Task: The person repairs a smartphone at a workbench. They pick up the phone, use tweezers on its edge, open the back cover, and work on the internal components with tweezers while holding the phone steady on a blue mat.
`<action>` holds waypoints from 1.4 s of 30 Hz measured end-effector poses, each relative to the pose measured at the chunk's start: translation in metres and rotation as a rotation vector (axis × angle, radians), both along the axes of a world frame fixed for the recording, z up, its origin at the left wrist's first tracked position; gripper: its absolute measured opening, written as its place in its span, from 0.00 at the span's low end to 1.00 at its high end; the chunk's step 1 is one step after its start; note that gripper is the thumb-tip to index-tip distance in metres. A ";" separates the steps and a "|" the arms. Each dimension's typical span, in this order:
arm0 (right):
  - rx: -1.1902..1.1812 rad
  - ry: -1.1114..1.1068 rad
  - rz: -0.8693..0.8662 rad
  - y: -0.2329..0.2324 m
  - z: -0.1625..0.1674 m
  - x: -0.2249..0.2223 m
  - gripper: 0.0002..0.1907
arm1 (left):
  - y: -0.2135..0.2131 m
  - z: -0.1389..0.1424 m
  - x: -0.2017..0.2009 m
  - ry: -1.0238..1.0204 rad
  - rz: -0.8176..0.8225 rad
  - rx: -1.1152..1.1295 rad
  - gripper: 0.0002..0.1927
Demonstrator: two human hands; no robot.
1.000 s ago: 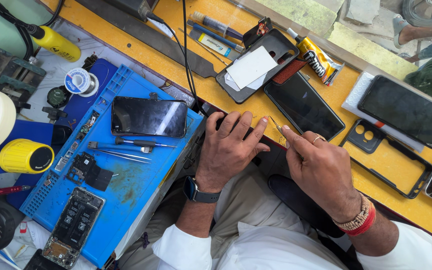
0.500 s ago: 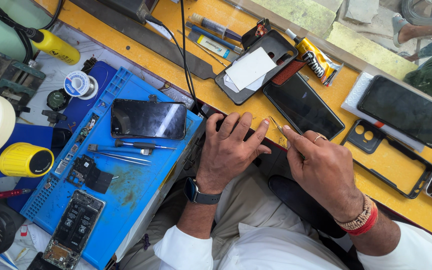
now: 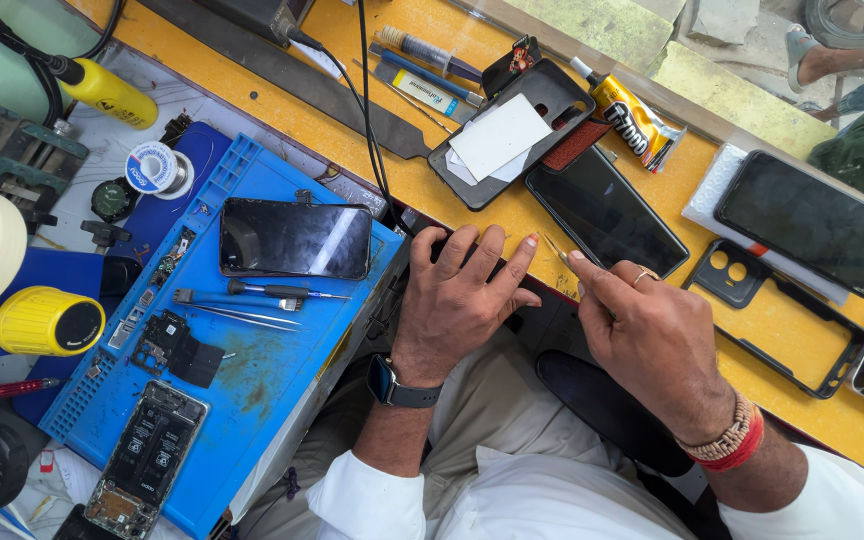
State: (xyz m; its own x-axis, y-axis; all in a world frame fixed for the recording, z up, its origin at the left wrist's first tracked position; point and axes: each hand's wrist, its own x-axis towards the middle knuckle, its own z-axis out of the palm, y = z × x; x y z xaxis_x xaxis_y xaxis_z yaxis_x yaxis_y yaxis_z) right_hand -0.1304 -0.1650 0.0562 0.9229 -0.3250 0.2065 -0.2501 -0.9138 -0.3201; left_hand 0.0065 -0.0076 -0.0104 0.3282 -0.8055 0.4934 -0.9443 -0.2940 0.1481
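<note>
My left hand (image 3: 457, 300), with a dark watch on its wrist, lies fingers spread over a dark flat device (image 3: 449, 254) at the edge of the yellow bench (image 3: 512, 215), holding it down. Most of that device is hidden under the hand. My right hand (image 3: 647, 335), with a ring and red wrist bands, pinches a thin metal tool (image 3: 555, 248) whose tip points at the left hand's little finger. A black phone (image 3: 607, 212) lies face up just beyond both hands.
A blue work mat (image 3: 282, 370) to the left carries a dark-screened phone (image 3: 295, 238), a screwdriver (image 3: 282, 291), tweezers (image 3: 242, 312) and an opened phone (image 3: 147, 455). Further back are a phone case with white paper (image 3: 512, 130), a glue tube (image 3: 632, 105) and a black case frame (image 3: 782, 310).
</note>
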 end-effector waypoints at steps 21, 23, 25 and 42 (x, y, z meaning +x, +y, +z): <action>-0.054 0.004 0.025 -0.007 0.002 0.000 0.13 | -0.004 0.000 -0.003 -0.011 0.015 0.006 0.29; -0.045 0.004 0.025 -0.007 0.003 0.000 0.13 | -0.005 -0.001 -0.003 -0.018 0.015 0.008 0.29; -0.031 0.012 0.024 -0.007 0.003 -0.001 0.13 | -0.004 -0.001 -0.003 -0.022 0.016 0.011 0.29; -0.017 0.005 0.012 -0.009 0.002 -0.004 0.14 | -0.005 0.000 -0.004 -0.020 0.006 0.019 0.29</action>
State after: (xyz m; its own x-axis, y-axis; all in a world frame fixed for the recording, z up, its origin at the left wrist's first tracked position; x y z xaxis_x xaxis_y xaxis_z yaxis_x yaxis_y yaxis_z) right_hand -0.1343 -0.1742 0.0583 0.9278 -0.3099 0.2077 -0.2402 -0.9222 -0.3032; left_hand 0.0029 -0.0128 -0.0103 0.3234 -0.8129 0.4844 -0.9452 -0.3022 0.1239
